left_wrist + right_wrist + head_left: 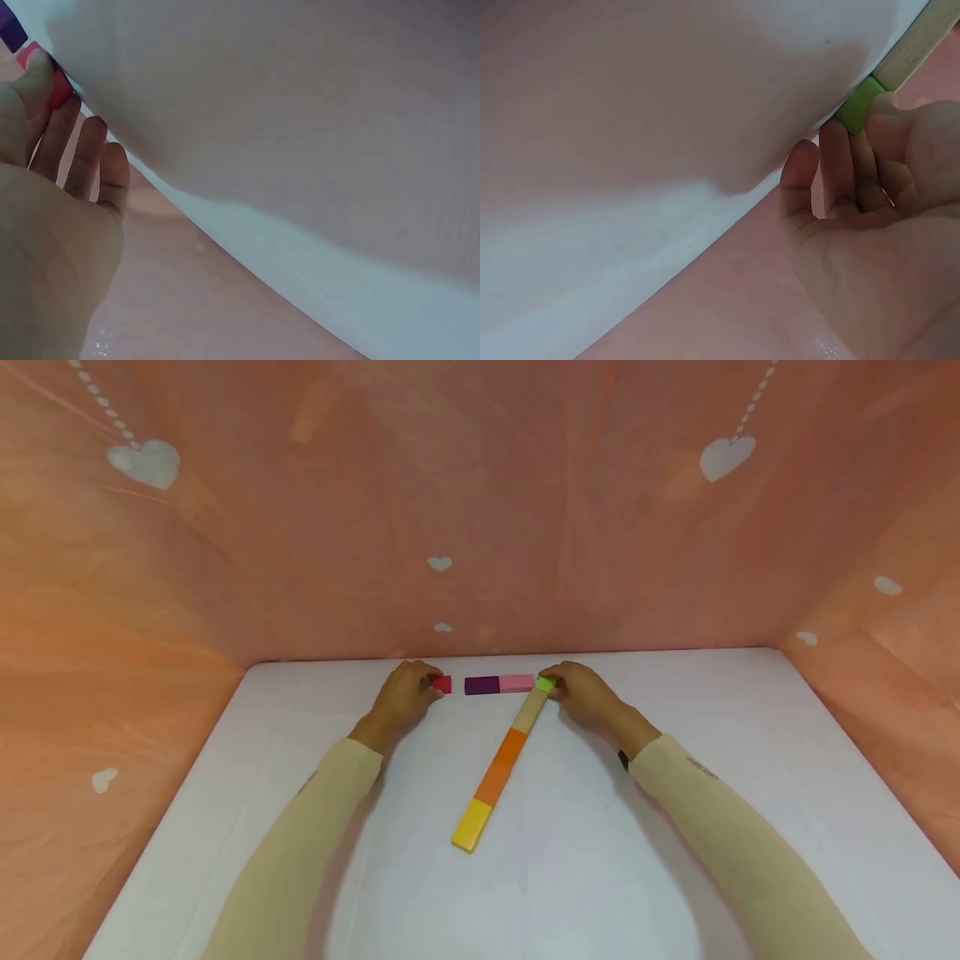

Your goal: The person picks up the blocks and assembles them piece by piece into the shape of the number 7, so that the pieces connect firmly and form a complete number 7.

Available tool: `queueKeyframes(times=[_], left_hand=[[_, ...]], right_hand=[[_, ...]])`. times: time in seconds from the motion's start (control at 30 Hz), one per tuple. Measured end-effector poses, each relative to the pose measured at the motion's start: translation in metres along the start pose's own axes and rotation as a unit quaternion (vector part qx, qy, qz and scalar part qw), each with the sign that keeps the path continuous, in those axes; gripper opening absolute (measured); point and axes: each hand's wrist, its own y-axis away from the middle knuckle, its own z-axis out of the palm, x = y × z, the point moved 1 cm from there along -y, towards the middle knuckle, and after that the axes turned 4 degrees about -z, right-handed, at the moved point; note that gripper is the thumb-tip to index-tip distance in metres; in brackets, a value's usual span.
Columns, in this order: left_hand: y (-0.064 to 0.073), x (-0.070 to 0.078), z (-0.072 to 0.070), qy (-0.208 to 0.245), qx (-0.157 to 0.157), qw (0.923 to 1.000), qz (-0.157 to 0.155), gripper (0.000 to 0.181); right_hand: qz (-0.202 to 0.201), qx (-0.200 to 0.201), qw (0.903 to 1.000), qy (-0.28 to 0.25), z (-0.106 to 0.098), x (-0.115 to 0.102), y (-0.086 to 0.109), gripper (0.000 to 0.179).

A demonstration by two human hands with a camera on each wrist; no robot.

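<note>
My left hand [403,695] pinches a red block [443,684] between thumb and fingers near the table's far edge. Just right of it, across a small gap, a purple block [482,685] and a pink block [517,683] lie end to end. A green block [545,683] is pinched by my right hand [591,697], close to the pink one's right end. From the green block a slanting row runs toward me: a plain wood block [530,711], an orange stretch [500,768] and a yellow block [472,825]. In the right wrist view, the green block [861,104] meets the wood one.
A white table [600,877] lies under everything. Orange-pink cloth with white hearts [487,527] hangs behind its far edge and along both sides. A small dark object [623,761] shows by the right sleeve cuff.
</note>
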Motion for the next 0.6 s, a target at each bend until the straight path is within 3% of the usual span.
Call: queueKeyframes(times=[0.33, 0.6], left_hand=[[-0.002, 0.009, 0.001, 0.009, -0.004, 0.9999, 0.001, 0.033], [-0.004, 0.014, 0.009, 0.013, -0.013, 0.9997, 0.016, 0.031]], right_hand=[[-0.008, 0.006, 0.9999, 0.008, -0.001, -0.002, -0.001, 0.038], [0.011, 0.001, 0.9999, 0.002, 0.001, -0.002, 0.000, 0.038]])
